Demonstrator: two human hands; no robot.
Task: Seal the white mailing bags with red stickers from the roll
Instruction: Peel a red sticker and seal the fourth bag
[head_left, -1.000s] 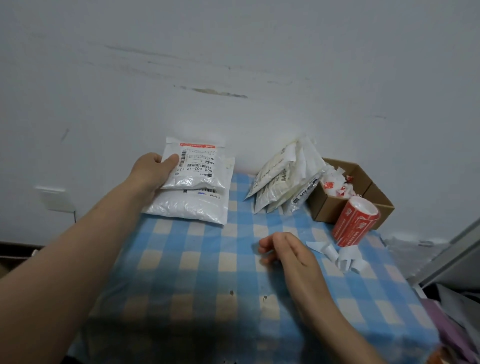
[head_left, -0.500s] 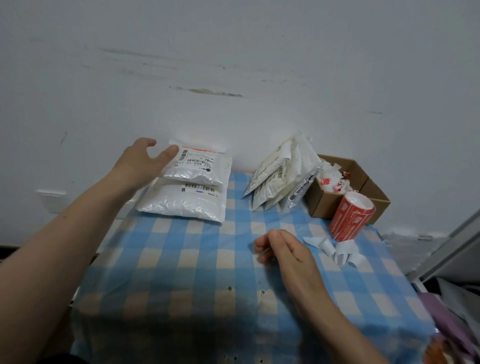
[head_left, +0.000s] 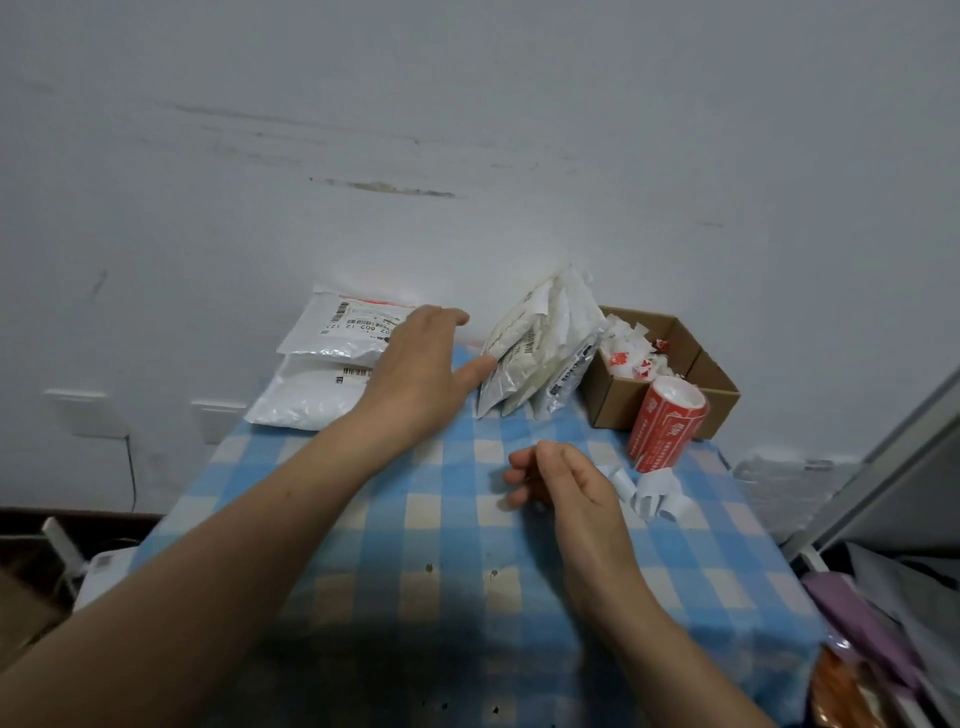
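A big grey wall (head_left: 467, 104) is behind a counter (head_left: 447, 545) with a blue checked cloth; two white mailing bags (head_left: 311, 395) lie stacked at the back left; more bags (head_left: 540, 343) lean on the wall, too bunched to count; one brown box (head_left: 618, 405) holds paper scraps; one red sticker roll (head_left: 662, 426) leans on it; the left hand (head_left: 421, 374) is spread flat, hiding part of the stack, thumb touching a leaning bag; the right hand (head_left: 566, 483) is curled, and I cannot tell if it holds anything; some curly white strips (head_left: 654, 493) lie beside it.

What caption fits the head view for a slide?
Left hand reaches toward leaning white mailing bags; sticker roll waits beside the cardboard box.
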